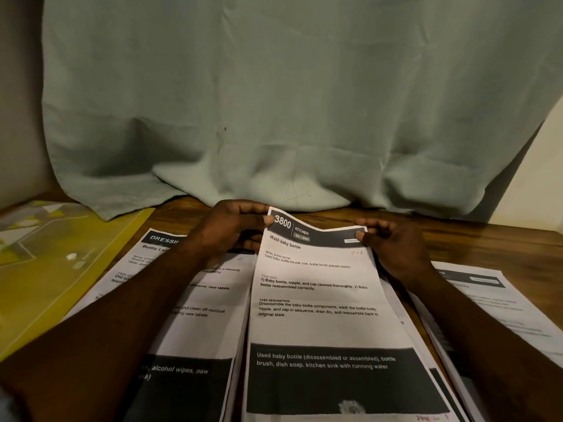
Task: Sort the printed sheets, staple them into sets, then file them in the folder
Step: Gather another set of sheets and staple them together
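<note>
Nearest the camera, two bare forearms reach forward over printed sheets spread on a wooden table (457, 239). Between them lies the middle sheet (316, 300), headed "3800 KITCHEN" and "Wash baby bottle", with "P-1" handwritten near its upper right. Its near part rests on a stack of further sheets (403, 322), whose edges show along its sides, and its far edge is lifted and slightly bowed. To the left, partly under the left forearm, lies another sheet (210, 327) with a dark header starting "DRESSIN" and a dark band across its near part. To the right, beyond the right forearm, more sheets (493, 303) lie fanned and blurred. At the far edge of the middle sheet, the left hand (231, 229) pinches the upper left corner, thumb on the printed face and fingers curled behind. The right hand (393, 245) pinches the upper right corner in the same way. Farther left, a yellow folder (54, 269) with a grey and white geometric pattern lies flat on the table, well apart from both hands. Behind everything hangs a pale green cloth (274, 102), its hem bunched on the table's far edge.
</note>
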